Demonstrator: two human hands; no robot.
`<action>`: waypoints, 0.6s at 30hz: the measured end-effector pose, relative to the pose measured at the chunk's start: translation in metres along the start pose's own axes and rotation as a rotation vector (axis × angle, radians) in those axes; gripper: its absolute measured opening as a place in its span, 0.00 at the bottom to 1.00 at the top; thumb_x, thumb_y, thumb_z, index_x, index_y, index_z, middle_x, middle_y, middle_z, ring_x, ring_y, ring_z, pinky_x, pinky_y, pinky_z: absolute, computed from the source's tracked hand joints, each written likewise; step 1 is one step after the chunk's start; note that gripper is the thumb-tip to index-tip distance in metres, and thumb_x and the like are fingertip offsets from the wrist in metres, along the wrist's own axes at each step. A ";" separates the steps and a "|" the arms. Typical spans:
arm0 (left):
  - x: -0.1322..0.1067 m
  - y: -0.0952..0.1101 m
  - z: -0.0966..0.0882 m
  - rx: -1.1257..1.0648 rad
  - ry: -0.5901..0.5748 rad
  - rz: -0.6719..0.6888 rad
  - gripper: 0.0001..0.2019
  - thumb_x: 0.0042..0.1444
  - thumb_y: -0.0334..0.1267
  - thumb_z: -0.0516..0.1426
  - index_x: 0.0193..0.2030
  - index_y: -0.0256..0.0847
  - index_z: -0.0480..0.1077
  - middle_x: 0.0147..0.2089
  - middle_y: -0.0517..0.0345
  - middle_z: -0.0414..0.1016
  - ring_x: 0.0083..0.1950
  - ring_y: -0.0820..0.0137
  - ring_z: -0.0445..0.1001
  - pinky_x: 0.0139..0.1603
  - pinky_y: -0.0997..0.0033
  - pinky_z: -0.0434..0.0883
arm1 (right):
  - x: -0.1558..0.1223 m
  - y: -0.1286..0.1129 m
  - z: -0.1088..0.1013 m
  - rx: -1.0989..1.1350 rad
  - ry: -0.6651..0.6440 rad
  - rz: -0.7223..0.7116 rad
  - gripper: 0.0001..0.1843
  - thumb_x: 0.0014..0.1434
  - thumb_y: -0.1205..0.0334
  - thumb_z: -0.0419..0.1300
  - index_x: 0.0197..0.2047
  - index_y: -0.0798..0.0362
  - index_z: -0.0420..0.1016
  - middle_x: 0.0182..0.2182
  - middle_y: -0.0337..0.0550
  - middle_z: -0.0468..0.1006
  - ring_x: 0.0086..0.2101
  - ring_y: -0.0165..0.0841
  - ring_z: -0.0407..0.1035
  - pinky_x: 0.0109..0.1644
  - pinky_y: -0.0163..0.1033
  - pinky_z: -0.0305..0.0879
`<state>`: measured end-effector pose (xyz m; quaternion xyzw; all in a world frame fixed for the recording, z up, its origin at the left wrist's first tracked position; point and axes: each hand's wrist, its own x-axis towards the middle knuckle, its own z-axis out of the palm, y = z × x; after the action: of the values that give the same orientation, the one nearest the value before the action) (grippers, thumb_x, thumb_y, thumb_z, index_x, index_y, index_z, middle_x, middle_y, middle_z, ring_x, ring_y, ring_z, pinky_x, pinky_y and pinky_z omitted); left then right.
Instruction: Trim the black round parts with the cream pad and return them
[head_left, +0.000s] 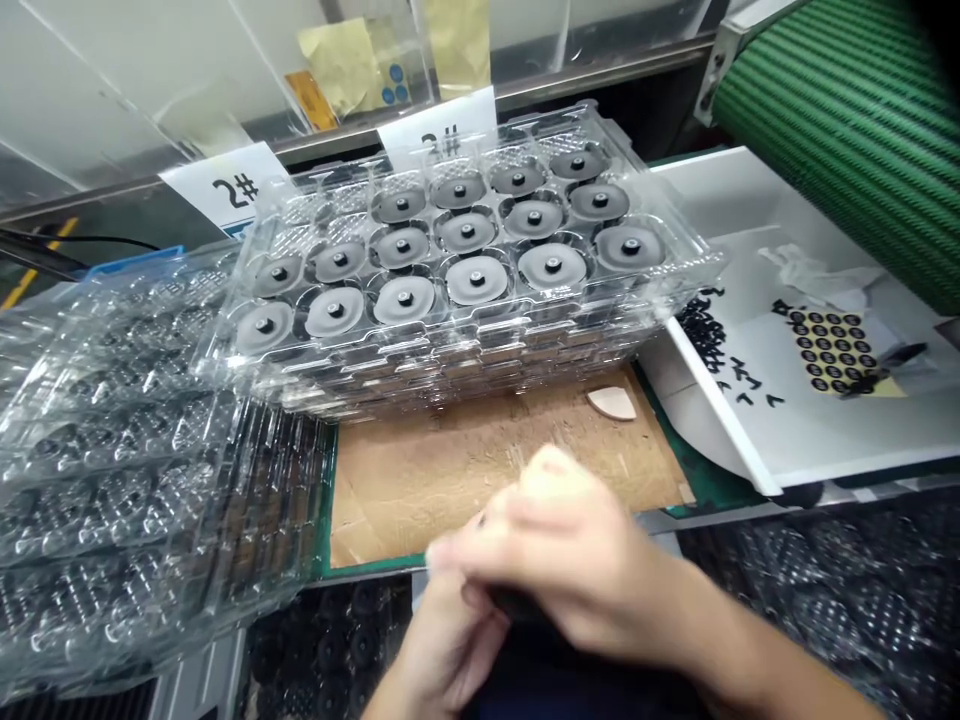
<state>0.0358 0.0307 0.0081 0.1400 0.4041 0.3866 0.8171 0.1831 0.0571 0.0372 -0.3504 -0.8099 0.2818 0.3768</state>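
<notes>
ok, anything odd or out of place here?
Two minor things. A white piece lies alone on the cardboard, so it looks stray. In the bin, a few black bits lie scattered beside their pile, which looks untidy. No damage I can make out.

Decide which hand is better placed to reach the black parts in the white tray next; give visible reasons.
Probably the right hand: it is nearer the white tray and black parts, its forearm entering from that side. The left hand lies farther left. Whether either holds anything is unclear.
</notes>
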 end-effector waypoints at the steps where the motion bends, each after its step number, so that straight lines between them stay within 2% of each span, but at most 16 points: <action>1: 0.000 0.001 0.000 -0.015 -0.008 -0.013 0.21 0.39 0.44 0.68 0.42 0.42 0.76 0.42 0.54 0.78 0.47 0.61 0.75 0.48 0.66 0.72 | -0.002 0.010 0.000 0.025 0.040 0.124 0.16 0.66 0.65 0.46 0.47 0.51 0.74 0.34 0.39 0.79 0.34 0.29 0.70 0.40 0.38 0.59; 3: 0.000 0.003 -0.003 -0.057 -0.002 -0.032 0.24 0.38 0.45 0.68 0.46 0.45 0.75 0.50 0.52 0.76 0.50 0.59 0.75 0.47 0.66 0.73 | -0.011 0.033 0.002 0.028 0.129 0.448 0.14 0.64 0.63 0.50 0.48 0.51 0.75 0.39 0.41 0.79 0.39 0.32 0.71 0.44 0.39 0.62; 5: 0.000 0.005 -0.007 -0.094 0.007 -0.031 0.27 0.38 0.46 0.68 0.49 0.47 0.74 0.56 0.50 0.73 0.52 0.56 0.74 0.47 0.65 0.73 | -0.026 0.053 0.007 0.044 0.161 0.665 0.14 0.63 0.60 0.52 0.48 0.52 0.75 0.42 0.44 0.79 0.42 0.35 0.71 0.47 0.41 0.64; 9: 0.004 0.005 -0.015 -0.141 -0.018 0.008 0.27 0.42 0.46 0.66 0.52 0.45 0.72 0.59 0.48 0.71 0.54 0.56 0.73 0.49 0.66 0.73 | -0.062 0.066 0.033 0.128 0.059 0.727 0.14 0.62 0.59 0.53 0.44 0.52 0.78 0.41 0.46 0.80 0.41 0.37 0.74 0.44 0.41 0.70; 14: 0.011 0.003 -0.018 -0.180 -0.025 0.023 0.24 0.47 0.43 0.64 0.53 0.46 0.71 0.58 0.49 0.72 0.52 0.59 0.74 0.50 0.66 0.73 | -0.086 0.056 0.057 0.167 -0.007 0.794 0.14 0.59 0.56 0.56 0.41 0.52 0.80 0.33 0.44 0.82 0.29 0.37 0.76 0.31 0.40 0.73; 16: 0.013 0.004 -0.018 -0.192 -0.014 0.018 0.25 0.48 0.42 0.64 0.55 0.46 0.70 0.56 0.48 0.73 0.52 0.60 0.74 0.50 0.67 0.73 | -0.086 0.055 0.057 0.163 0.009 0.814 0.15 0.59 0.55 0.56 0.41 0.52 0.80 0.34 0.45 0.82 0.32 0.39 0.76 0.34 0.42 0.74; 18: 0.013 0.004 -0.018 -0.204 -0.014 0.021 0.26 0.48 0.42 0.64 0.55 0.45 0.69 0.55 0.48 0.74 0.52 0.60 0.74 0.50 0.66 0.73 | -0.082 0.054 0.049 0.151 0.045 0.833 0.16 0.60 0.54 0.54 0.43 0.53 0.79 0.40 0.47 0.81 0.39 0.40 0.76 0.40 0.43 0.74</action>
<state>0.0246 0.0418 -0.0090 0.0631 0.3553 0.4334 0.8258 0.2014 0.0159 -0.0632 -0.6252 -0.5677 0.4606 0.2731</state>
